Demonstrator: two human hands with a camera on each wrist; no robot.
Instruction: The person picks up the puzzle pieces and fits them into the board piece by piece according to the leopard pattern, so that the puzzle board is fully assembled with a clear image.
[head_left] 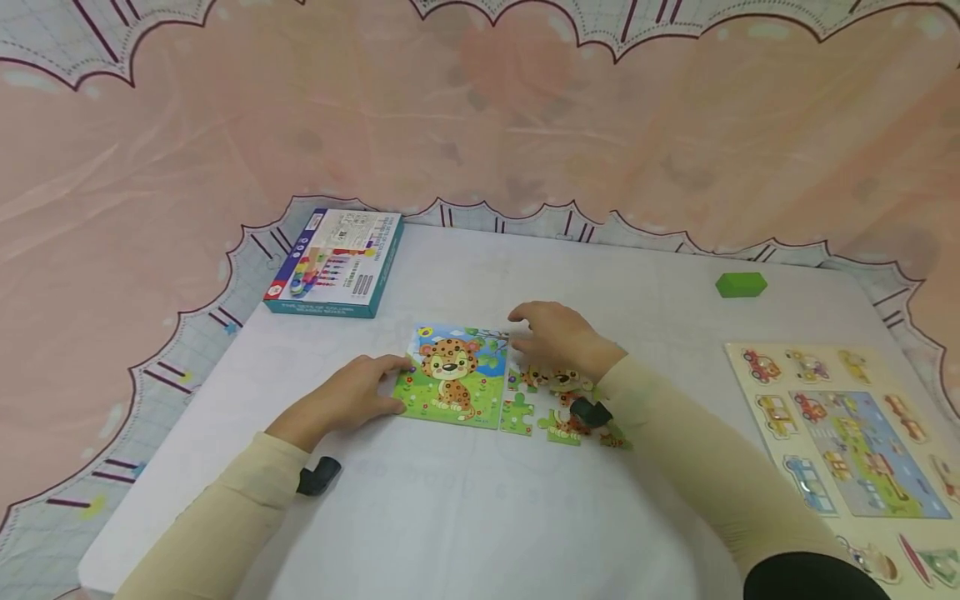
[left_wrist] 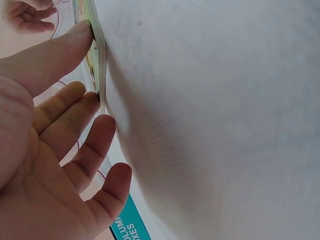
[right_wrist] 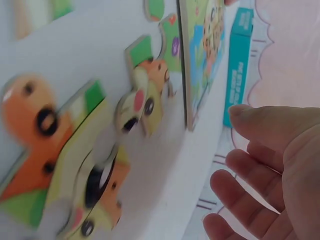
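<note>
A square leopard picture board (head_left: 450,379) lies flat on the white table. At its left edge is my left hand (head_left: 345,396), with thumb (left_wrist: 80,32) and fingers spread apart and touching the edge. My right hand (head_left: 562,337) hovers by the board's upper right corner, fingers loosely bent and nothing between them. Beneath that hand and wrist, several loose leopard jigsaw pieces (head_left: 517,415) lie beside the board's right edge, partly covered in the head view. In the right wrist view, a jigsaw piece (right_wrist: 142,100) with part of a leopard face lies near the board.
A teal-sided box (head_left: 330,258) lies at the back left. At the back right sits a green block (head_left: 741,285). A large vehicle puzzle board (head_left: 825,529) lies at the right. Patterned cloth (head_left: 300,125) surrounds the table.
</note>
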